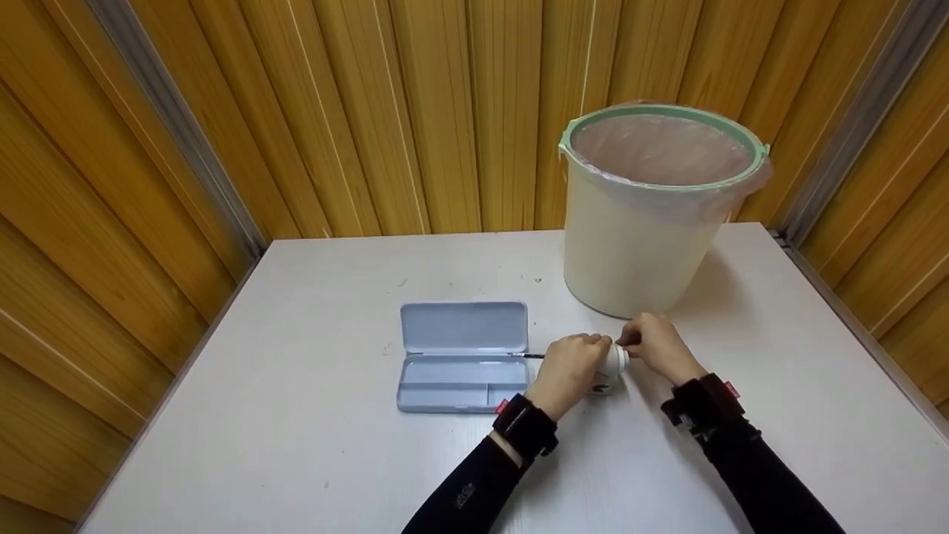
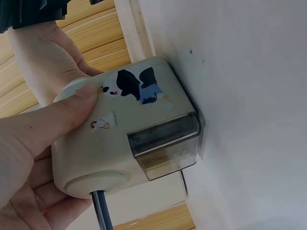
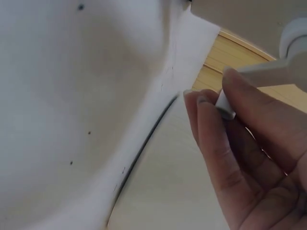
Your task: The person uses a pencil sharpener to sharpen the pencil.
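Observation:
A white hand-crank pencil sharpener [image 2: 115, 139] with bird stickers and a clear shavings drawer [image 2: 168, 148] stands on the table. My left hand [image 1: 569, 368] grips its body from above, thumb on one side and fingers on the other. Out of its front hole sticks a dark pencil [image 2: 101, 211], pointing left toward the case in the head view. At the opposite end, my right hand [image 1: 656, 345] pinches the crank's knob [image 3: 224, 105] between thumb and fingers. The crank arm [image 3: 266, 73] shows in the right wrist view.
An open light-blue pencil case [image 1: 463, 371] lies left of the sharpener, lid tipped back, its compartments facing up. Behind my right hand stands a tall cream bucket [image 1: 630, 245] with a green rim and a pink liner. Wood-patterned walls [image 1: 437, 111] enclose the white table [image 1: 296, 445].

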Action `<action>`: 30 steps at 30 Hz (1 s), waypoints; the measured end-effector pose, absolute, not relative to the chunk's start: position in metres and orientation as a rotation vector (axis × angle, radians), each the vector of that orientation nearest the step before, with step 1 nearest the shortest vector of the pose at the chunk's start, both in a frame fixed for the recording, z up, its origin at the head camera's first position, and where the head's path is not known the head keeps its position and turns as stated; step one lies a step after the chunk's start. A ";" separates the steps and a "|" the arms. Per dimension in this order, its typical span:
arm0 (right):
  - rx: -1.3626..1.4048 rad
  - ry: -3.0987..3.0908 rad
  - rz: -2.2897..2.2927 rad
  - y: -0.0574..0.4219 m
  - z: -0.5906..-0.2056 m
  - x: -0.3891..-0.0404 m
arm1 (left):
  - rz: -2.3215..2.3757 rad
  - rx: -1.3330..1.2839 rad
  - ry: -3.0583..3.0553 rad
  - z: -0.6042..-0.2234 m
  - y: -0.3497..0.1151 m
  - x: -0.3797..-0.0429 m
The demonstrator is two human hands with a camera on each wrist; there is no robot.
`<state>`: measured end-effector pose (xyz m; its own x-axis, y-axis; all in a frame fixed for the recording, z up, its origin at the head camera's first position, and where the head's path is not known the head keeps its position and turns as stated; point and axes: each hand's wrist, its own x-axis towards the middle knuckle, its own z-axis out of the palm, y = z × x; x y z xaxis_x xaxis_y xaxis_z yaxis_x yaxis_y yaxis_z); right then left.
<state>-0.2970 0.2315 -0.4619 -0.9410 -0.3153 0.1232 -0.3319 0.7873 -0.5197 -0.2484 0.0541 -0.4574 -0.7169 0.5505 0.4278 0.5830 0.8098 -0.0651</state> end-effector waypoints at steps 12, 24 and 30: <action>0.588 -2.991 0.893 0.231 -0.468 -0.291 | -0.122 -0.833 -2.571 -0.460 0.056 -0.246; 0.679 -2.946 0.871 0.236 -0.474 -0.278 | -0.128 -0.773 -2.573 -0.462 0.056 -0.244; 0.662 -2.956 0.943 0.235 -0.473 -0.262 | -0.135 -0.744 -2.568 -0.461 0.056 -0.245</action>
